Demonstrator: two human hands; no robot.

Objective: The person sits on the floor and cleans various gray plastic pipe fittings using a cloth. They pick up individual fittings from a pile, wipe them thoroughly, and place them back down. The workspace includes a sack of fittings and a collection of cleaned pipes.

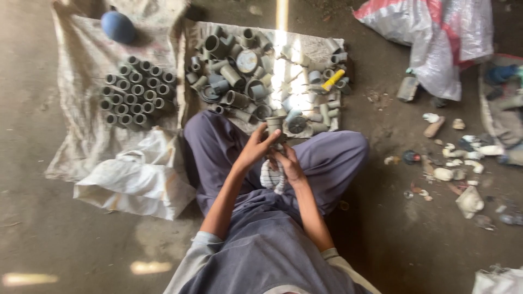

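Two hands: meet above the lap, head view.
Left hand (255, 148): fingers curled closed around a grey pipe fitting (274, 124), held upright just in front of the knees.
Right hand (289, 165): fingers folded onto a striped white cloth (272, 176), touching the fitting's lower end.
Loose fittings pile (256, 76): on sacking (81, 136) ahead.
Stacked fittings (136, 91): left, in rows.
Yellow tube (333, 79): right edge of pile.

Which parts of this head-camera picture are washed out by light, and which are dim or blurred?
Head view: a sunlit strip burns out the middle of the loose pile of grey pipe fittings; pale light patches dot the floor at lower left; the upper right corner around the plastic sack lies in shade; the hands and edges look slightly soft.
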